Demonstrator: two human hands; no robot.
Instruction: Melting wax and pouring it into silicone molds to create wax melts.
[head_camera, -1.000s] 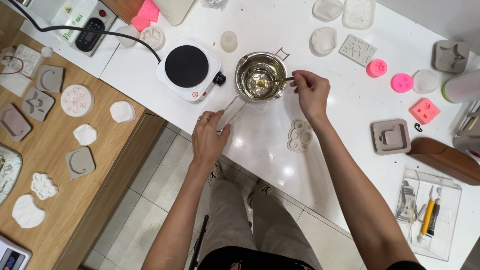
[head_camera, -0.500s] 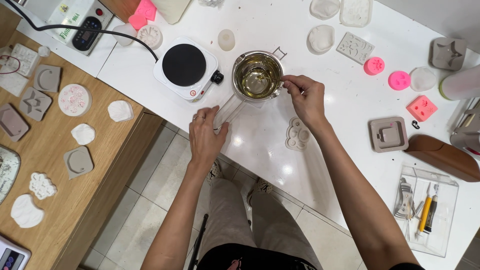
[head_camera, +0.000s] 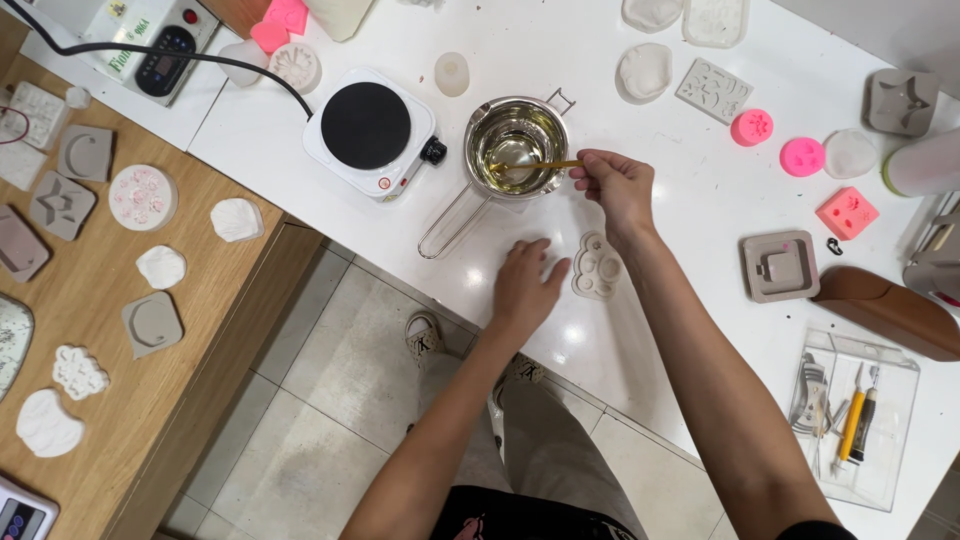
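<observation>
On the far left, a white device (head_camera: 150, 40) with a green label stands at the corner of the white surface (head_camera: 700, 200). The left hand (head_camera: 527, 285) has let go of the pot's wire handle (head_camera: 450, 222) and now rests flat, released, beside a pale mold (head_camera: 598, 267) (so the pot stands unheld). The right hand (head_camera: 618, 185) pinches a thin stick (head_camera: 535, 165) that reaches into the small metal pot (head_camera: 515, 145) beside the hot plate (head_camera: 368, 127). On the right lies a clear tool package (head_camera: 852, 425).
</observation>
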